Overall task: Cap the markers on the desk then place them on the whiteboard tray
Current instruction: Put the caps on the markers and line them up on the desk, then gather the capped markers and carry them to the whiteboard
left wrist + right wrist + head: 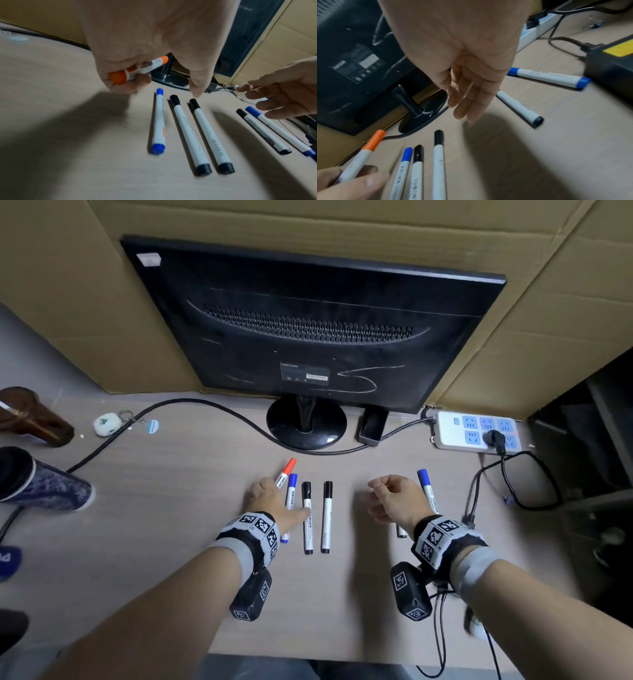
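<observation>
My left hand (265, 491) grips a capped orange marker (287, 470) just above the desk; the left wrist view shows the fingers curled round the marker (137, 70). Beside it lie a blue marker (291, 491) and two black markers (307, 515) (327, 515), all capped and side by side. My right hand (387, 494) hovers with relaxed fingers (467, 105) and holds nothing. Under and beside it lie a black marker (518, 106) and another blue marker (547, 77). No whiteboard tray shows in any view.
The back of a black monitor (308, 330) stands on its round base (306, 422) behind the markers, against cardboard. A power strip (476, 431) with cables lies at the right, and a black adapter (611, 65) sits near the right markers. A bottle (44, 481) and keys (109, 422) lie left.
</observation>
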